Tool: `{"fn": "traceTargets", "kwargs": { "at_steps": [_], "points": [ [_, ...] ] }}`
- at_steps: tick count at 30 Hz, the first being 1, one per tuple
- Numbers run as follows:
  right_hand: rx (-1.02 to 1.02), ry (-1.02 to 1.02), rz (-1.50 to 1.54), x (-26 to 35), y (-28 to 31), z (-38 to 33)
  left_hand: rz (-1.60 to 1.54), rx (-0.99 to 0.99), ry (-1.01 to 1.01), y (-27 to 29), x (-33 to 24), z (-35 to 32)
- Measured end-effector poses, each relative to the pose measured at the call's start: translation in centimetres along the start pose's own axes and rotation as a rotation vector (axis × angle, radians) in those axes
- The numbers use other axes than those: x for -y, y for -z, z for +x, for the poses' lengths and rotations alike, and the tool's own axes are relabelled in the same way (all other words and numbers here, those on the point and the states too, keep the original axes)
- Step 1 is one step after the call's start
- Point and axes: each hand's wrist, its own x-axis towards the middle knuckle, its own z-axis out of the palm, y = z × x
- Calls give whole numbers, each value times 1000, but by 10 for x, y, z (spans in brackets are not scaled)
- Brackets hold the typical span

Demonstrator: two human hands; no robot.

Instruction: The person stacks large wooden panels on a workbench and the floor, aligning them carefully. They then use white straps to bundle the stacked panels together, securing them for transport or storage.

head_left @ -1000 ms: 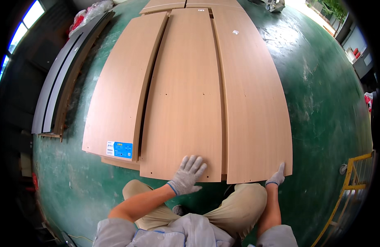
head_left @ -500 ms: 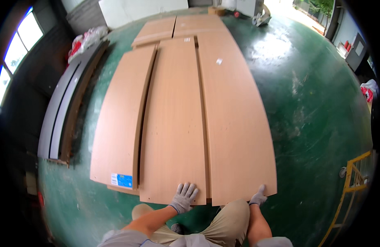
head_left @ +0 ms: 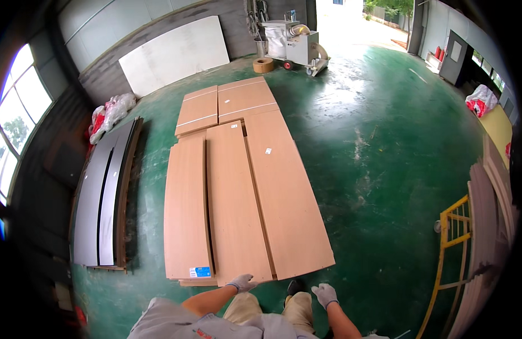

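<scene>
Three long wood-coloured boards lie side by side in front of me: a left board (head_left: 185, 214), a middle board (head_left: 236, 209) and a right board (head_left: 292, 209). My left hand (head_left: 243, 282), in a pale grey knit glove, is at the near end of the middle board, fingers extended; whether it touches the edge is unclear. Gloved the same way, my right hand (head_left: 325, 295) is off the boards, over the floor beyond the right board's near end. Its fingers are loosely bent, with nothing visible in them. A blue and white label (head_left: 200, 272) is on the left board's near end.
More wood-coloured panels (head_left: 247, 100) with pale straps lie beyond. Dark grey boards (head_left: 93, 209) are stacked at left. A yellow metal frame (head_left: 457, 240) stands at right beside leaning panels (head_left: 483, 214). A wheeled machine (head_left: 297, 46) stands at the back on the green floor (head_left: 379, 226).
My right hand has come off the right board and now hangs over the floor. My left hand has slid to the near edge of the middle board. The view has risen and shows more room.
</scene>
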Motion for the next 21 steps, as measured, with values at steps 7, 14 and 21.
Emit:
{"fn": "traceTargets", "kwargs": {
  "at_steps": [7, 14, 21],
  "points": [
    [-199, -226, -192, -92, 34, -229, 372, 253, -65, -18, 68, -69],
    [-528, -554, 162, -139, -130, -424, 934, 279, -786, 42, 122, 15],
    [-941, -911, 527, -111, -150, -437, 1034, 533, -603, -13, -96, 103]
  ]
}}
